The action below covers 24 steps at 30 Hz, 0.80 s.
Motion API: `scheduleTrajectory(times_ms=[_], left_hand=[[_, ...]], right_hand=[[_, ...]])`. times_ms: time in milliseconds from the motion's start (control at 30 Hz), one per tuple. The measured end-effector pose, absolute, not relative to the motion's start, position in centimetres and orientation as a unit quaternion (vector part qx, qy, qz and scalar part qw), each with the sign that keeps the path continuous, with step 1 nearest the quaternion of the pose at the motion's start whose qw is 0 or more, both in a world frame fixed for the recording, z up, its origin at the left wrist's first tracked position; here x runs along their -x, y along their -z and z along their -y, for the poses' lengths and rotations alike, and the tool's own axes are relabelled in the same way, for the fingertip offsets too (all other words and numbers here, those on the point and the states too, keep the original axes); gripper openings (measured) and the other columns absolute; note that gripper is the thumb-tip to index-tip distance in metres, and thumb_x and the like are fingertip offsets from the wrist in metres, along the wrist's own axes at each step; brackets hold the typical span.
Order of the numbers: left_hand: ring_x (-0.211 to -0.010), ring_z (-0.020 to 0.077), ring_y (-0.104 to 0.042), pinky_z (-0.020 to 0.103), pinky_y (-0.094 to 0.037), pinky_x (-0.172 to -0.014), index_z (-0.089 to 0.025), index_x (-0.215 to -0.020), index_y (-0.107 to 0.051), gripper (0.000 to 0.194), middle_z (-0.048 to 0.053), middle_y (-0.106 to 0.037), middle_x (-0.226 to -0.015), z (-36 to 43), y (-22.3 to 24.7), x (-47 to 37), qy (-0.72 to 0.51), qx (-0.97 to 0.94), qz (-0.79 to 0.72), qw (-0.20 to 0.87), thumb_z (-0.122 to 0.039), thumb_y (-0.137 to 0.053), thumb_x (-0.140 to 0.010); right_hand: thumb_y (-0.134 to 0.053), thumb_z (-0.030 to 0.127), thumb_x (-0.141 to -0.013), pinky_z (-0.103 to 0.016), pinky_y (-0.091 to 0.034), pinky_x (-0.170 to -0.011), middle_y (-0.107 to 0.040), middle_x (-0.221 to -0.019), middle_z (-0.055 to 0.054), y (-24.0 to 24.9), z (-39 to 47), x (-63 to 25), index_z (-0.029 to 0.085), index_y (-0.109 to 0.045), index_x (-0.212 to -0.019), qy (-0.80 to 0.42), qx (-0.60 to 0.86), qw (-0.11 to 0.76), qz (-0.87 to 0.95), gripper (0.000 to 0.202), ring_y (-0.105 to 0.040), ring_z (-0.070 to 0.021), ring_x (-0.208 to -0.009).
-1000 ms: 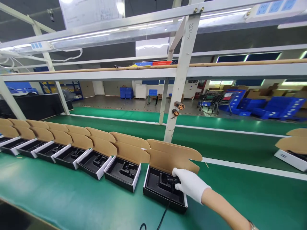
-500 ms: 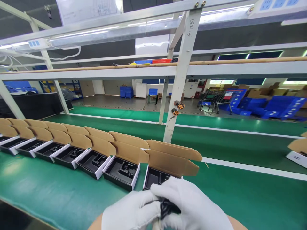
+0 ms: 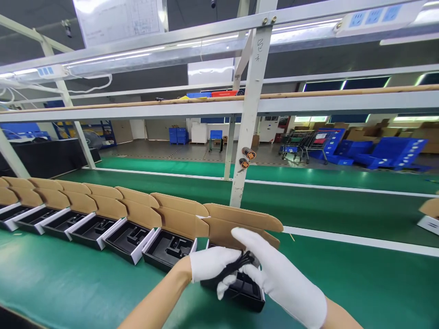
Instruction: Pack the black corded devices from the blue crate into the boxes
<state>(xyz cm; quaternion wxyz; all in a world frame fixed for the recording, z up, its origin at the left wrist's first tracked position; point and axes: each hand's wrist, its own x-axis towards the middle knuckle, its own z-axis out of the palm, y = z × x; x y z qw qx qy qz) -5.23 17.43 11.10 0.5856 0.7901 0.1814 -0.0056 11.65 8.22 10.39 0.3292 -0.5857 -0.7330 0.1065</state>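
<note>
A bundle of black cable [image 3: 236, 265] lies between my two white-gloved hands, over the nearest open box [image 3: 245, 299]. My left hand [image 3: 214, 265] is closed on the bundle's left part, its thumb and fingers on either side. Around the right end curves my right hand [image 3: 269, 262], with one finger stretched up and the others bent near the cable; the inside of its grip is partly hidden. The box has a black moulded insert and a raised brown cardboard lid [image 3: 226, 224]. My hands cover much of the insert.
Several similar open boxes [image 3: 128, 240] stand in a row to the left on the green table [image 3: 85, 283]. A white post [image 3: 248, 105] rises behind the nearest box. Another box [image 3: 430, 224] sits at the far right. A shelf beam [image 3: 137, 111] runs across above.
My hands have moved up and forward from the table's near side to over the nearest box, carrying the black cable. My right hand's fingers have spread. The view has shifted slightly.
</note>
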Motion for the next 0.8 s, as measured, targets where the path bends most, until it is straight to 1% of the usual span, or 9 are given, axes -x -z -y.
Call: scheduleTrajectory(times_ms=[67, 200, 300, 433, 533, 600, 667, 733, 800], left_hand=[[-0.044, 0.0092, -0.042, 0.024, -0.042, -0.053, -0.021, -0.083, -0.052, 0.045, -0.003, -0.055, -0.063, -18.5, -11.3, 5.5, 0.034, -0.799, -0.163, 0.578, -0.059, -0.032, -0.092], [-0.056, 0.0105, -0.053, 0.022, -0.043, -0.053, -0.027, -0.116, -0.062, 0.053, 0.0, -0.069, -0.09, -21.1, -9.5, 5.5, 0.069, -0.869, -0.197, 0.448, -0.068, -0.046, -0.085], [-0.07, 0.0173, -0.062, 0.027, -0.049, -0.066, -0.028, -0.11, -0.07, 0.049, 0.001, -0.071, -0.086, -22.2, -6.7, 4.7, 0.067, -0.909, -0.212, 0.353, -0.065, -0.057, -0.08], [-0.102, 0.0288, -0.061, 0.04, -0.045, -0.09, -0.026, -0.098, -0.076, 0.032, 0.006, -0.071, -0.106, -21.6, -3.2, 4.4, 0.03, -0.951, -0.19, 0.242, -0.05, -0.059, -0.086], [-0.115, 0.0322, -0.056, 0.045, -0.04, -0.099, -0.027, -0.104, -0.074, 0.036, 0.005, -0.07, -0.114, -20.5, -1.2, 5.4, 0.007, -0.968, -0.156, 0.196, -0.053, -0.053, -0.09], [-0.11, 0.0323, -0.059, 0.045, -0.043, -0.096, -0.027, -0.113, -0.069, 0.049, 0.005, -0.068, -0.122, -19.6, 0.2, 6.0, -0.031, -0.977, -0.152, 0.148, -0.064, -0.055, -0.084], [-0.098, 0.0293, -0.063, 0.043, -0.048, -0.089, -0.025, -0.111, -0.068, 0.058, 0.005, -0.066, -0.124, -18.9, 1.2, 6.3, -0.088, -0.981, -0.155, 0.075, -0.071, -0.059, -0.077], [-0.095, 0.0259, -0.063, 0.042, -0.05, -0.09, -0.022, -0.104, -0.069, 0.056, 0.006, -0.068, -0.118, -18.5, 1.3, 6.6, -0.144, -0.979, -0.142, 0.013, -0.071, -0.058, -0.078], [-0.105, 0.025, -0.061, 0.043, -0.046, -0.101, -0.021, -0.106, -0.067, 0.055, 0.006, -0.067, -0.12, -18.6, 0.5, 7.8, -0.165, -0.979, -0.119, -0.011, -0.069, -0.054, -0.082]], right_hand=[[-0.046, 0.022, -0.086, -0.036, -0.049, -0.092, -0.066, -0.117, -0.006, -10.0, -8.5, -12.4, 0.025, -0.062, -0.115, -0.116, 0.588, 0.252, 0.76, 0.033, -0.061, -0.0218, -0.108], [-0.051, 0.025, -0.089, -0.034, -0.05, -0.077, -0.069, -0.094, -0.006, -8.8, -9.2, -12.7, 0.022, -0.07, -0.09, -0.08, 0.686, 0.071, 0.72, 0.019, -0.065, -0.0231, -0.088], [-0.061, 0.03, -0.085, -0.033, -0.049, -0.072, -0.068, -0.096, -0.009, -7.0, -9.7, -12.1, 0.02, -0.073, -0.085, -0.054, 0.7, -0.036, 0.711, 0.016, -0.066, -0.0261, -0.088], [-0.067, 0.028, -0.078, -0.034, -0.049, -0.071, -0.069, -0.093, -0.014, -5.3, -10.6, -11.6, 0.015, -0.075, -0.084, -0.037, 0.697, -0.117, 0.706, 0.017, -0.068, -0.0295, -0.085], [-0.064, 0.03, -0.081, -0.034, -0.049, -0.07, -0.07, -0.084, -0.014, -5.3, -11.0, -11.4, 0.014, -0.075, -0.083, -0.038, 0.686, -0.123, 0.716, 0.02, -0.068, -0.0292, -0.08], [-0.057, 0.036, -0.087, -0.033, -0.049, -0.069, -0.071, -0.086, -0.01, -5.2, -10.8, -10.9, 0.018, -0.074, -0.087, -0.051, 0.676, -0.066, 0.732, 0.024, -0.068, -0.027, -0.079], [-0.059, 0.038, -0.085, -0.032, -0.05, -0.071, -0.071, -0.091, -0.008, -4.2, -10.2, -10.2, 0.021, -0.071, -0.094, -0.051, 0.664, -0.011, 0.746, 0.022, -0.067, -0.026, -0.082], [-0.067, 0.03, -0.079, -0.033, -0.05, -0.073, -0.071, -0.094, -0.007, -2.5, -9.1, -9.9, 0.022, -0.069, -0.094, -0.03, 0.662, -0.002, 0.749, 0.018, -0.066, -0.0261, -0.084], [-0.068, 0.019, -0.074, -0.034, -0.051, -0.073, -0.07, -0.091, -0.006, -0.8, -8.0, -11.1, 0.021, -0.068, -0.089, -0.015, 0.667, -0.014, 0.745, 0.015, -0.066, -0.0259, -0.082]])
